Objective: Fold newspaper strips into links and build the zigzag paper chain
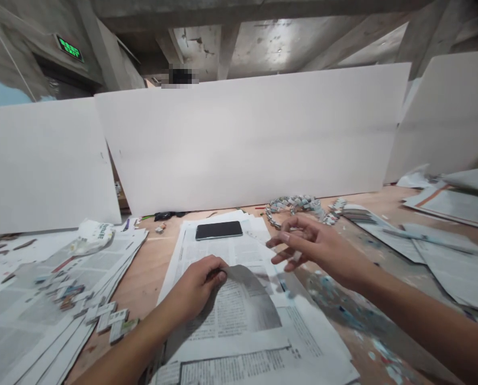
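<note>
My left hand [198, 286] rests on a stack of newspaper sheets [239, 321] in front of me, its fingers curled and pinching the lifted corner of the top sheet. My right hand [311, 246] hovers just above the right side of the same stack, fingers apart and slightly bent, holding nothing. A black phone [218, 230] lies flat on the far end of the stack. Behind my right hand lies a chain of folded paper links [298, 206].
More newspaper lies in piles at the left [33, 299] and right [443, 251] of the wooden table [146, 272]. Small folded paper pieces [110, 318] sit by the left pile. White boards [247, 139] stand upright along the back edge.
</note>
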